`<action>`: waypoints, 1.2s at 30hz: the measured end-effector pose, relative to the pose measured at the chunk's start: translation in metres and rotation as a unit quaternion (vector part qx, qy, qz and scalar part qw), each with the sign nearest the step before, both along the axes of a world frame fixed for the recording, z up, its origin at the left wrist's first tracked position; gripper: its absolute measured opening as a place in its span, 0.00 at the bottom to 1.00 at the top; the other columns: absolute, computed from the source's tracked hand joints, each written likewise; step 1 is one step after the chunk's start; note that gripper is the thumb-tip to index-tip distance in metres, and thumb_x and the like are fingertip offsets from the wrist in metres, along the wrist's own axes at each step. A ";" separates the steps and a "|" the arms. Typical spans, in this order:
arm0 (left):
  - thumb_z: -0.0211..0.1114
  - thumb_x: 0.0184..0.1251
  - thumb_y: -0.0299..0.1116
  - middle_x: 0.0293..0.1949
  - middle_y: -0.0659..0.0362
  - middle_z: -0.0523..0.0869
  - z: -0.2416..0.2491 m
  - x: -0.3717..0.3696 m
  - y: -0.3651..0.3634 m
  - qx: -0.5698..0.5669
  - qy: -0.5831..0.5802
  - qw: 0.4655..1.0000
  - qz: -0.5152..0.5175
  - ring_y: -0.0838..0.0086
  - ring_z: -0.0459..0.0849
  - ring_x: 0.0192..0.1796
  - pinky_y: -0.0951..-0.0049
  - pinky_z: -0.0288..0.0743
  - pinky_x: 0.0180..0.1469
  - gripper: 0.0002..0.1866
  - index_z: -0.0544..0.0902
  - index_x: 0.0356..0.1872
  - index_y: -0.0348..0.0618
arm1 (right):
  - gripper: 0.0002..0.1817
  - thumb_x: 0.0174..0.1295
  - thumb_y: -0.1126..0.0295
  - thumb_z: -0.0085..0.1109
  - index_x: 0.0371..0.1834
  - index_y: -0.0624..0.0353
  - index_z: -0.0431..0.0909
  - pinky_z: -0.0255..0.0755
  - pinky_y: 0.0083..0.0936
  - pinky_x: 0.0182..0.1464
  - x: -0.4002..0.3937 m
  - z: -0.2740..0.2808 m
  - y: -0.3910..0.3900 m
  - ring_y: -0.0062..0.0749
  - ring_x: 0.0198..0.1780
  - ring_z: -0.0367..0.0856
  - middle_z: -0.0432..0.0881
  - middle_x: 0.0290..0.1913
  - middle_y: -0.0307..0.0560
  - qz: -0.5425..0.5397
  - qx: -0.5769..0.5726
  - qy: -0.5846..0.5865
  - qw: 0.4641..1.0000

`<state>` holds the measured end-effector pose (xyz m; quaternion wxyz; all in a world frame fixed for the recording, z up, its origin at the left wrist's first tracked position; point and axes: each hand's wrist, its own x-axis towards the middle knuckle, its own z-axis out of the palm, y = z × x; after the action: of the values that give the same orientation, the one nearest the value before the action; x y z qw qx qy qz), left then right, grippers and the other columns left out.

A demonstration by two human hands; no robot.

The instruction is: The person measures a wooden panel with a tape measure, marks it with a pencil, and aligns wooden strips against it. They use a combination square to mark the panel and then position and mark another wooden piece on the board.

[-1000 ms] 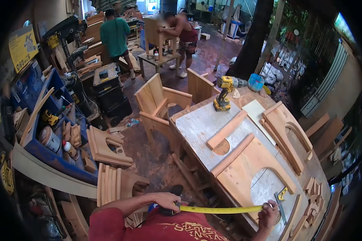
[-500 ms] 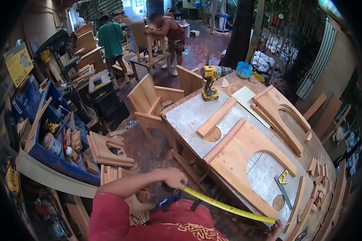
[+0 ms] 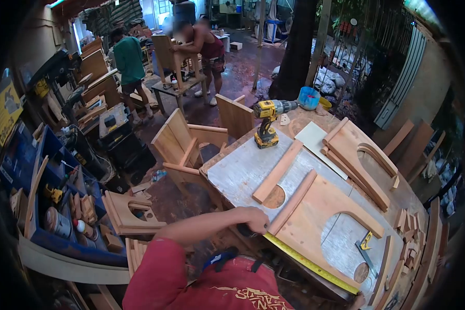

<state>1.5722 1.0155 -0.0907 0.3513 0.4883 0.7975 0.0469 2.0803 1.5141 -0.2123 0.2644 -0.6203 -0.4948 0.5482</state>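
Observation:
My left hand (image 3: 254, 219) is closed around the dark case of a tape measure, at the near corner of a wooden panel. From it the yellow tape blade (image 3: 310, 264) stretches along the near edge of the panel (image 3: 300, 225), which has a large arched cut-out and lies flat on the workbench. At the blade's far end, my right hand (image 3: 357, 300) holds the tip near the panel's other corner; most of this hand is cut off by the dark edge of the view. A square with a yellow handle (image 3: 366, 242) lies within the cut-out.
On the workbench (image 3: 227, 173) are a yellow cordless drill (image 3: 266, 124), a loose wooden strip (image 3: 278, 171), another arched panel (image 3: 364, 147) and small offcuts (image 3: 409, 232). Wooden chairs (image 3: 173, 142) stand beyond. A blue tool bin (image 3: 36, 206) is at left. Two people work in the background.
My left hand has moved right and forward with the tape case, up to the panel's corner. The blade now runs along the panel's edge. The view has shifted slightly.

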 end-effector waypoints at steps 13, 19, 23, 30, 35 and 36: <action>0.54 0.69 0.46 0.53 0.48 0.89 -0.028 -0.062 0.051 -0.076 -0.033 0.992 -0.090 0.53 0.86 0.57 0.53 0.78 0.59 0.23 0.88 0.52 0.43 | 0.12 0.58 0.66 0.61 0.38 0.63 0.76 0.64 0.28 0.26 0.028 -0.036 0.033 0.28 0.25 0.71 0.77 0.31 0.38 0.012 0.102 -0.078 0.992; 0.51 0.71 0.46 0.50 0.46 0.89 -0.033 -0.073 0.054 -0.072 -0.062 0.981 -0.166 0.52 0.86 0.54 0.54 0.77 0.59 0.22 0.88 0.51 0.46 | 0.14 0.59 0.67 0.61 0.37 0.70 0.78 0.68 0.33 0.35 0.055 -0.047 0.043 0.33 0.32 0.76 0.80 0.33 0.44 0.048 0.170 -0.083 0.981; 0.54 0.73 0.51 0.47 0.46 0.89 -0.018 -0.081 0.044 -0.058 -0.150 0.977 -0.140 0.53 0.87 0.50 0.55 0.77 0.56 0.23 0.88 0.50 0.45 | 0.20 0.64 0.64 0.62 0.47 0.74 0.81 0.75 0.33 0.42 0.044 -0.043 0.020 0.36 0.38 0.81 0.84 0.36 0.49 0.070 0.188 -0.068 0.977; 0.76 0.55 0.49 0.45 0.49 0.89 0.002 -0.071 0.051 -0.116 -0.159 0.975 -0.104 0.58 0.88 0.48 0.62 0.80 0.53 0.27 0.86 0.52 0.44 | 0.17 0.68 0.63 0.61 0.44 0.70 0.85 0.73 0.30 0.47 -0.008 0.037 -0.026 0.29 0.40 0.80 0.86 0.37 0.43 0.059 0.133 -0.207 0.967; 0.72 0.51 0.41 0.47 0.49 0.89 0.007 -0.066 0.064 -0.210 -0.167 0.960 -0.082 0.58 0.87 0.50 0.63 0.79 0.55 0.27 0.84 0.55 0.44 | 0.17 0.66 0.65 0.63 0.44 0.73 0.86 0.74 0.28 0.49 -0.005 0.030 -0.024 0.27 0.41 0.82 0.88 0.37 0.47 0.046 0.126 -0.183 0.974; 0.71 0.51 0.40 0.47 0.49 0.89 0.003 -0.067 0.067 -0.210 -0.178 0.958 -0.076 0.58 0.87 0.51 0.63 0.79 0.55 0.27 0.84 0.55 0.43 | 0.17 0.66 0.65 0.63 0.44 0.73 0.86 0.74 0.28 0.49 -0.006 0.033 -0.025 0.27 0.41 0.82 0.88 0.37 0.47 0.055 0.126 -0.191 0.972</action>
<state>1.5057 1.0828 -0.0873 0.5845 0.4465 0.6746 -0.0621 2.0738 1.4894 -0.1793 0.2106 -0.6467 -0.6349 0.3665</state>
